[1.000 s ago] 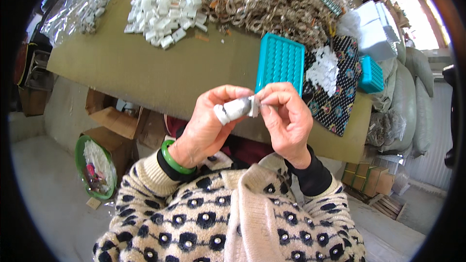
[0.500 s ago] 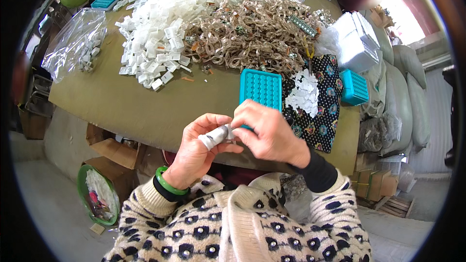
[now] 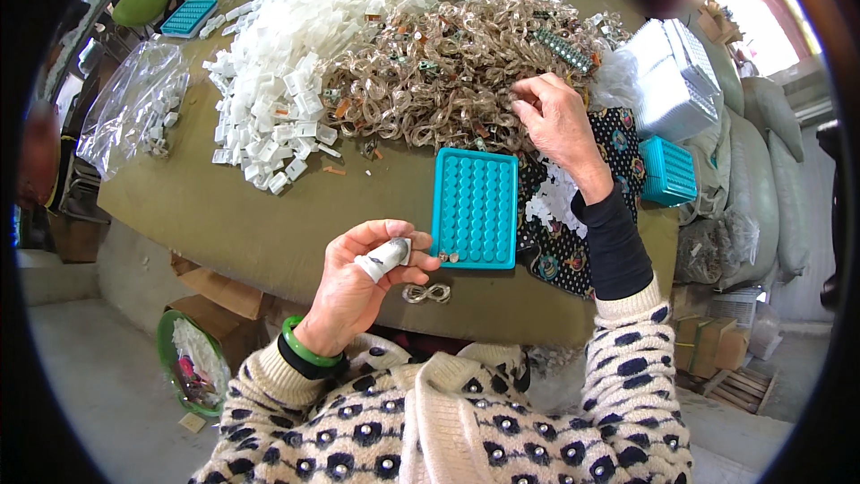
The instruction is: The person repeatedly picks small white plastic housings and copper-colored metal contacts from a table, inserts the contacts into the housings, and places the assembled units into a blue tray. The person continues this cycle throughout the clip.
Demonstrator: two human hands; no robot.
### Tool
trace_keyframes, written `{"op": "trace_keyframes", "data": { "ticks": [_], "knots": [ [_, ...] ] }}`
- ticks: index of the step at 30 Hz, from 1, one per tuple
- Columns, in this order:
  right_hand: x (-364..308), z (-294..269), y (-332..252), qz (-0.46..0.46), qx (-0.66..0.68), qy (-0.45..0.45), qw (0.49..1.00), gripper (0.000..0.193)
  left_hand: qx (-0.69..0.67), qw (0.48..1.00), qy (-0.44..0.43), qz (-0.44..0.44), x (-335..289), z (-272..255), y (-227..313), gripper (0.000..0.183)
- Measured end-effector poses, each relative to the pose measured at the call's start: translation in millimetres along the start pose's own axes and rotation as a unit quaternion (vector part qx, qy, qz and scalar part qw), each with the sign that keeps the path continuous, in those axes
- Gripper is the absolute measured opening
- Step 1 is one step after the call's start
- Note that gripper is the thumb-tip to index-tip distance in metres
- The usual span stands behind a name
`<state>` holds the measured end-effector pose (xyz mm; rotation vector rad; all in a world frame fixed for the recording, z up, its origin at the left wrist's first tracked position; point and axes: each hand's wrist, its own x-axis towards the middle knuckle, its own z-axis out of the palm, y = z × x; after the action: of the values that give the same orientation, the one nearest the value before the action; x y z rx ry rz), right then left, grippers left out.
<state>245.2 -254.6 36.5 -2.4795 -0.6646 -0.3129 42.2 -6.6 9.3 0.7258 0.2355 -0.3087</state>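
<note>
My left hand (image 3: pixel 354 273) is pinched near the table's front edge, its thumb wrapped in white tape. A small white plastic piece (image 3: pixel 408 247) shows between thumb and fingers, partly hidden by them. Just below the fingers is a small coil of clear cable (image 3: pixel 425 293); whether it is joined to the piece, I cannot tell. My right hand (image 3: pixel 557 125) is stretched out over the right edge of a heap of coiled clear cables (image 3: pixel 430 81), thumb and forefinger apart. A teal tray with rows of round hollows (image 3: pixel 475 206) lies between my hands, two small round bits at its lower left corner.
White plastic casings (image 3: pixel 278 81) are heaped left of the cables. White flakes (image 3: pixel 555 202) lie on a dark patterned cloth (image 3: pixel 546 255). Teal trays (image 3: pixel 667 170) and white foam blocks (image 3: pixel 672 76) stand at the right. A clear bag (image 3: pixel 134 103) lies far left.
My right hand has left my left hand and moved away to the cable heap. The left hand has shifted slightly left, and the cable coil has come into sight below it.
</note>
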Motion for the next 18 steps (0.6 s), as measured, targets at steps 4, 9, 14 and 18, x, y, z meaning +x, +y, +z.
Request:
{"op": "trace_keyframes", "data": {
  "ticks": [4, 9, 14, 18],
  "knots": [
    [1, -12, 1, 0.085, 0.150, -0.015, 0.985, 0.009, -0.018, 1.000, 0.000, 0.006, 4, -5, -4, 0.023],
    [6, -39, 11, 0.172, 0.501, -0.009, 0.848, 0.006, -0.008, 1.000, -0.010, 0.014, 6, -11, -9, 0.025],
    [13, -49, 11, 0.168, 0.241, 0.047, 0.955, 0.006, 0.001, 1.000, 0.012, 0.010, 5, -9, -11, 0.022],
    [19, -61, 1, 0.147, 0.547, 0.117, 0.816, 0.007, -0.010, 1.000, 0.023, 0.013, 5, -7, -12, 0.019]
  ]
}}
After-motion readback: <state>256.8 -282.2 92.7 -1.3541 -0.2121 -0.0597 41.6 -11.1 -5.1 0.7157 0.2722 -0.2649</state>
